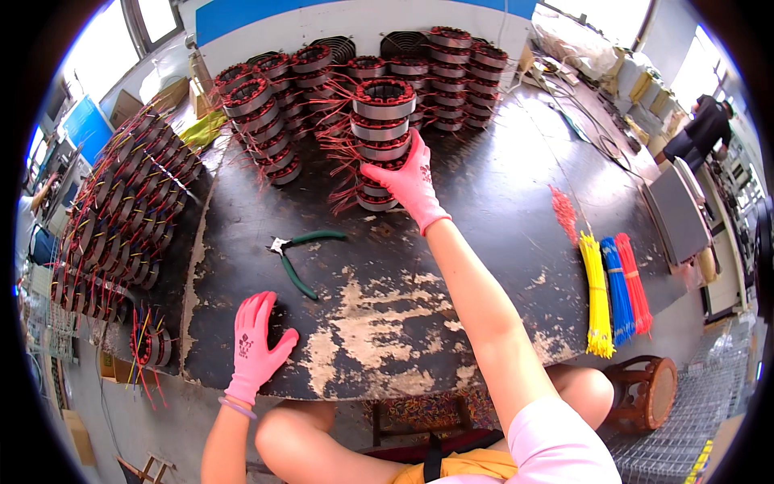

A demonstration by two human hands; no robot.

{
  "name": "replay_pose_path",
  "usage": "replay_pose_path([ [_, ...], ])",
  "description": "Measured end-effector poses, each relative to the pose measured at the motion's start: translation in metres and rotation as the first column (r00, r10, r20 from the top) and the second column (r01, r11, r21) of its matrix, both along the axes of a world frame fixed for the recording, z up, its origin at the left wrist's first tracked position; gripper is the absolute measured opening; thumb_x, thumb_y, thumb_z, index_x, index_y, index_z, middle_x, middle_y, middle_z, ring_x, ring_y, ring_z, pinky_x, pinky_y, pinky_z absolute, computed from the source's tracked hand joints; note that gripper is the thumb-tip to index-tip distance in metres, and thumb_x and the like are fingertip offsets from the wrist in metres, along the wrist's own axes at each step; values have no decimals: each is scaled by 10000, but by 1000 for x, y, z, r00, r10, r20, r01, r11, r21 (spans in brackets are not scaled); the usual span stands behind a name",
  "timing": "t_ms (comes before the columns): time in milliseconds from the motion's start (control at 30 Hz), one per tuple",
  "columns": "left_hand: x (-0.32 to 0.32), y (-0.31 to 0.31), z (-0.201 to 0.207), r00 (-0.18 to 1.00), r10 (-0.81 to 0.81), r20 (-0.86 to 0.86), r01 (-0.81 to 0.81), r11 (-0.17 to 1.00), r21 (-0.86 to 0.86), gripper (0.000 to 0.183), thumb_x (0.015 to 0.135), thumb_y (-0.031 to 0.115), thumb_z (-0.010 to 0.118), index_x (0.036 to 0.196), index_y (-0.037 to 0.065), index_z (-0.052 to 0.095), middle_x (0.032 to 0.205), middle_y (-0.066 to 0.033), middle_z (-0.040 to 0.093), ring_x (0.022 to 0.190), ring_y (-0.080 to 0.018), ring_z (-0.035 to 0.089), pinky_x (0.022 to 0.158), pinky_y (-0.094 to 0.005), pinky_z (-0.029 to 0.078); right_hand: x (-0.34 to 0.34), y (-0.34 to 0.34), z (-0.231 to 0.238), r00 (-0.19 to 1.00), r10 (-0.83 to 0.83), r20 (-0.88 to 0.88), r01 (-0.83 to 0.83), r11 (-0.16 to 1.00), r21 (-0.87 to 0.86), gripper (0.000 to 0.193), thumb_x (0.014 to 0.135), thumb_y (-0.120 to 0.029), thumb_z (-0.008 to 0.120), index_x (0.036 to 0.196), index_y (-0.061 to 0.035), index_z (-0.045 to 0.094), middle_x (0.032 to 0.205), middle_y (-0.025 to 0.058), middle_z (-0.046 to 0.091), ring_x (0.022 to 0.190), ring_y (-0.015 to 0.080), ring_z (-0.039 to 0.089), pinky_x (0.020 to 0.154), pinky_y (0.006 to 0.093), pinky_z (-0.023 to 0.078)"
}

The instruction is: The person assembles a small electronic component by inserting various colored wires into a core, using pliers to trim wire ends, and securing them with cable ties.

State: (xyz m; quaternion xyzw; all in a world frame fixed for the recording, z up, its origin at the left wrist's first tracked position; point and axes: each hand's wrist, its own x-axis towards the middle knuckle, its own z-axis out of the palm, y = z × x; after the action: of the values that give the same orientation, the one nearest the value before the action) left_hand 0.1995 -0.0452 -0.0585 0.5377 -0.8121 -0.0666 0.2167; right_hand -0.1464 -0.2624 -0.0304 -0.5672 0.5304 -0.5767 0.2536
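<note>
My right hand (409, 179), in a pink glove, reaches forward and grips the lower part of a stack of motor stators (384, 103). Its thumb lies across the front and its fingers go round the right side, partly hidden. The stators are steel rings with red windings, and loose red leads hang off the left of the stack. My left hand (260, 342), gloved the same way, rests near the table's front edge with the thumb spread from the fingers and nothing in it. Between the hands lie green-handled cutting pliers (300, 255), jaws toward the left.
More stator stacks (260, 121) stand along the back of the worn black table (492, 206). At left, wired stators (129, 210) are piled high. Yellow (596, 298), blue (617, 290) and red wire bundles (634, 282) lie at right, near small red pieces (563, 213). A wooden stool (645, 391) stands below.
</note>
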Motion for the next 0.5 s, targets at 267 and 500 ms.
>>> replay_pose_path([
  [267, -1, 2, -6, 1000, 3, 16, -2, 999, -49, 697, 840, 208, 763, 1460, 26, 501, 1471, -194, 506, 1383, -401, 438, 1191, -493, 322, -23, 80, 0, 894, -444, -64, 446, 895, 14, 1234, 618, -402, 953, 1554, 5, 259, 1411, 271, 393, 1312, 427, 429, 1122, 490, 394],
  [500, -30, -13, 2, 998, -10, -69, -7, 970, -243, 627, 868, 167, 753, 1437, 21, 532, 1454, -188, 537, 1346, -382, 498, 1154, -464, 383, -7, 114, -10, 851, -525, -12, 525, 850, 31, 1110, 727, -384, 860, 1569, -19, 235, 1424, 251, 366, 1342, 427, 385, 1154, 504, 351],
])
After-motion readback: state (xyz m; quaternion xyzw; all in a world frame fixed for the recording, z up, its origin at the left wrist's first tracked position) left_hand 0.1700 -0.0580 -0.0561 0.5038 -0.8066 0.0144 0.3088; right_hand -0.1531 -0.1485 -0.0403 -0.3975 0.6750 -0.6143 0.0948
